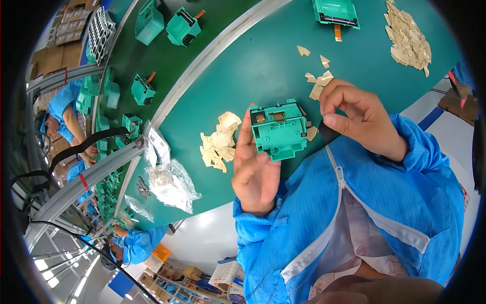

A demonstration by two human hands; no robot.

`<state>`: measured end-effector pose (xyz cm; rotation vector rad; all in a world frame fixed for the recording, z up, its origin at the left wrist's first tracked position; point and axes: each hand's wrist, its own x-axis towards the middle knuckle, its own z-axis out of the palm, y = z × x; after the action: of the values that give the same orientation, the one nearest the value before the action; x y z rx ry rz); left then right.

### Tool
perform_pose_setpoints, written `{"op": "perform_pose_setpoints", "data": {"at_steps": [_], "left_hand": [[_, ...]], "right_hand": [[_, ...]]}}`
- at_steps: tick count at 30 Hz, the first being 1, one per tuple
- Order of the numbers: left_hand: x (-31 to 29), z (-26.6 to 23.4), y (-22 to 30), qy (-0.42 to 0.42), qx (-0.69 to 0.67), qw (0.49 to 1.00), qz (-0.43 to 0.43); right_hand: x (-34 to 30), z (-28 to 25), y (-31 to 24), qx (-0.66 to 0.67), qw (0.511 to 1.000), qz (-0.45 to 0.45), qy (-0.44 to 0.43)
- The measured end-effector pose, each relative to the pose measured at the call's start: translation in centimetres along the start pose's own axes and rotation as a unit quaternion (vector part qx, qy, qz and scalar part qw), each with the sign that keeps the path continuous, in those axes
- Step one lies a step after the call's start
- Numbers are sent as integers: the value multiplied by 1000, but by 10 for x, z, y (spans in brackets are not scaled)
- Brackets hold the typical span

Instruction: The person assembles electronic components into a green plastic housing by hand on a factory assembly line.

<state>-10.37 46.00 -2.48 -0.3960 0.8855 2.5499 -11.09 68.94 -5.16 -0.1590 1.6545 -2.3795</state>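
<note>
My left hand (pixel 257 177) holds a green plastic housing (pixel 278 134) from below and its left side, with the hollow inner face turned up. Molded posts, a round boss and a dark slot along the far edge show in it. Right of the housing, my right hand (pixel 357 114) is raised with thumb and forefinger pinched together. Whatever sits between those fingertips is too small or hidden to make out. A small dark patch (pixel 329 133) shows just below the thumb. Beige paper-like pieces (pixel 319 86) lie on the green table beyond my right hand.
Beige scraps (pixel 220 142) are heaped left of the housing, near clear plastic bags (pixel 172 185). A larger beige pile (pixel 409 40) and another green housing (pixel 336 14) are at the far side. Past a metal rail (pixel 202 48), more housings (pixel 183 28) stand; co-workers (pixel 66 109) sit left.
</note>
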Motion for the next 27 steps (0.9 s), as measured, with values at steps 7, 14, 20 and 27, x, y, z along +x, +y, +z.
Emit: {"op": "perform_pose_setpoints", "data": {"at_steps": [7,14,20,27], "left_hand": [[5,2,-5,31,128,991,14],[1,-10,-5,52,415,902,107],[-3,5,-3,121,536,823,144],[-8,7,0,26,417,908,3]], "right_hand": [[0,-4,3,-16,1000,0,3],[2,-3,-2,-26,1000,-15,-7],[6,5,2,-111,990,-84,-22],[5,15,2,-120,990,-70,-10]]}}
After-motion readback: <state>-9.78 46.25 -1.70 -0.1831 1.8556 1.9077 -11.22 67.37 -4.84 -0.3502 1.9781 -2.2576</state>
